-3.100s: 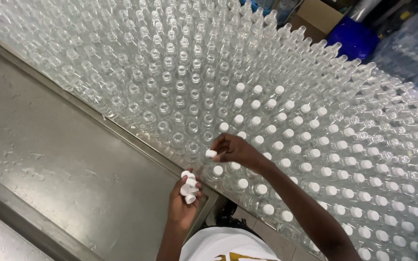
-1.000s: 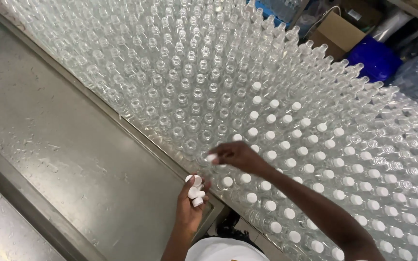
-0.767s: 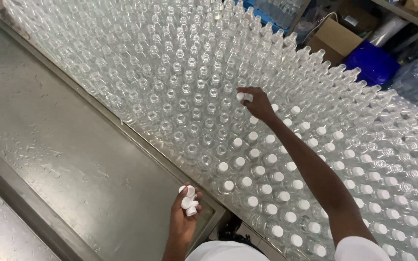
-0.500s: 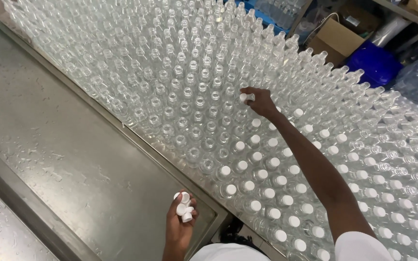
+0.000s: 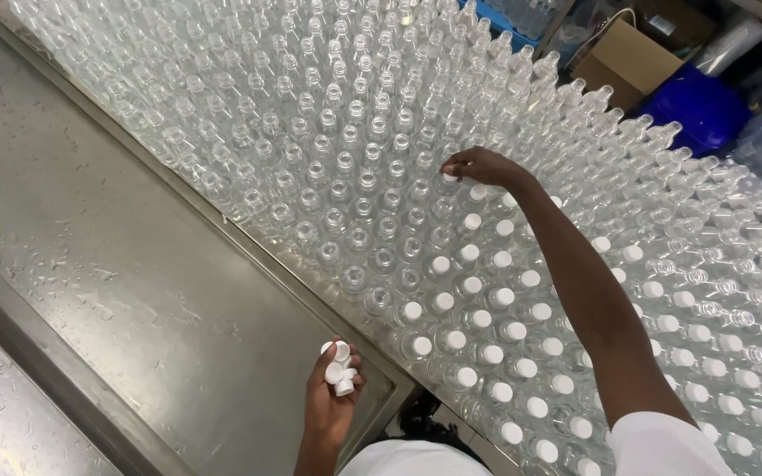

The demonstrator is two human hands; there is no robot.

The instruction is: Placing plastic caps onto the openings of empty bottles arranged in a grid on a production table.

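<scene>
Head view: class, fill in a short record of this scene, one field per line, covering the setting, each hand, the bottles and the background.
Setting: wet steel table beside a dense block of clear plastic bottles.
Left hand: cupped over the table edge, holding a cluster of white caps.
Right hand: stretched out over the bottles, fingertips on a bottle top at the edge of the capped area.
Capped bottles: nearest the person, white tops.
Uncapped bottles: farther rows, open necks.
Background: cardboard box, blue container.
</scene>
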